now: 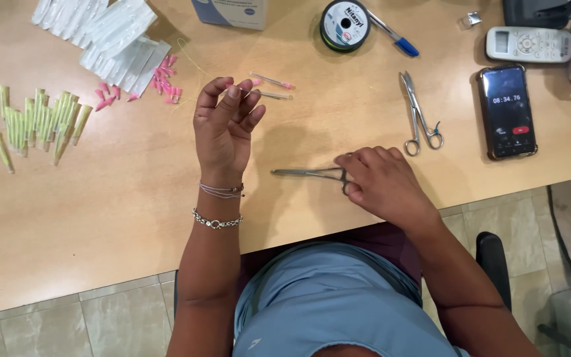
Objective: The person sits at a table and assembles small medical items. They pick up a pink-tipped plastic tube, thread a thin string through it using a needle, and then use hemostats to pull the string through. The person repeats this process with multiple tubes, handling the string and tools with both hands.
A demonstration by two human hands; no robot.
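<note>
Both hands over table (pixel 100 198), needle holder in right
Right hand (pixel 381 182) fingers closed on needle holder (pixel 312 173), jaws toward 9 o'clock; left hand (pixel 226 122) pinching thin thread, scissors (pixel 419 116) at 1 o'clock

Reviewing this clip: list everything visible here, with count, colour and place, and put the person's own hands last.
needle holder: one, steel, centre of table, handles under the right hand
scissors: one, steel, right of centre
capped needles: a heap, yellow-green, far left
caps: a cluster, pink, upper left
wrappers: a pile, white, top left
thread spool: one, black and white, top centre
pen: one, blue-capped, beside the spool
phone: one, dark, right
remote: one, white, top right
box: one, blue-white, top edge
table: one, light wood
left hand: raised, fingertips pinched together
right hand: gripping the needle holder
</note>
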